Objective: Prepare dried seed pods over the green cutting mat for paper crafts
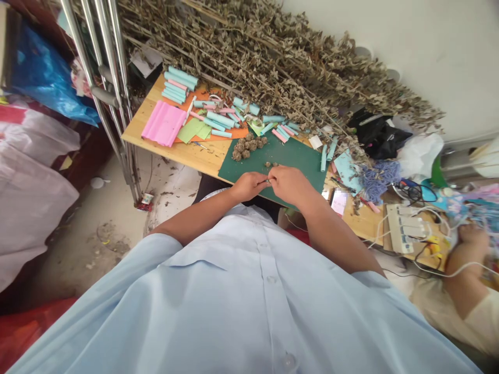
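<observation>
Head view: left hand (248, 187) and right hand (287, 184) meet over the near edge of the green mat (296, 150). Fingertips of both closed on a small item (268, 181), mostly hidden, can't tell what it is. Small brown bits (271, 164) lie on the mat just beyond the hands; pile of brown clumps (246, 147) farther up, toward its left side. Mat sits on the wooden table (210, 158). Left of the mat: pink sheet (163, 123), green paper (194, 130), orange paper (222, 134) partly under blue paper rolls (218, 119). Dried stems (273, 67) run along the far side. Right side: phone (339, 201), power strip (400, 228), another person's hand (473, 237) near the strip, by the cables.
</observation>
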Motion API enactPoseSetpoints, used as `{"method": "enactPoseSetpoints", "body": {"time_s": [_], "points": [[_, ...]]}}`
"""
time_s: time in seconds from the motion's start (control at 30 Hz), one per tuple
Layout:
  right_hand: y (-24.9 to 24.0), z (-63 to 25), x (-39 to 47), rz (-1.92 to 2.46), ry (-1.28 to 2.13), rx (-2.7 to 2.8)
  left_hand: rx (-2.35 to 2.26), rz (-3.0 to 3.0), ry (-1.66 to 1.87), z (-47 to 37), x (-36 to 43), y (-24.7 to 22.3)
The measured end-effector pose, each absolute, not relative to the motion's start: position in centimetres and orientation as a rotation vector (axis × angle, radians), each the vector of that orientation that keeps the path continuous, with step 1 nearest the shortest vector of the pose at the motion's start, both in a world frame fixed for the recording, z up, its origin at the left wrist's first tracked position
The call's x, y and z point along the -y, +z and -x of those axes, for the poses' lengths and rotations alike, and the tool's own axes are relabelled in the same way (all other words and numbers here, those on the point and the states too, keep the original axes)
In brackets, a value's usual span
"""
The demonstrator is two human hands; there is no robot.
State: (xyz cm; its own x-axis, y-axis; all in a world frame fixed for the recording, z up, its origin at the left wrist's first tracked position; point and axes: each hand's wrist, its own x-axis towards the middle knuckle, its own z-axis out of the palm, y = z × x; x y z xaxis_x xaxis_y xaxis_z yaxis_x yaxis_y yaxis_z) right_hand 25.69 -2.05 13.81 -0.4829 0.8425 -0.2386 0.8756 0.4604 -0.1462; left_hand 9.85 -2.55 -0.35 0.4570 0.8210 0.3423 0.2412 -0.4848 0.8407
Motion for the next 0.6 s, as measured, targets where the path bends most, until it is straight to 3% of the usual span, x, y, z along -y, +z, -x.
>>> {"method": "enactPoseSetpoints", "body": {"time_s": [0.2,0.6], "points": [[13.3,-26.9,2.8,-1.563,-0.480,-2.702,-0.873,-1.985,1.027,-9.9,2.6,-0.5],[13.3,-26.2,3.4,-1.601,-0.347,-2.698,-0.867,-1.965,1.030,-9.8,2.6,-0.4]]}}
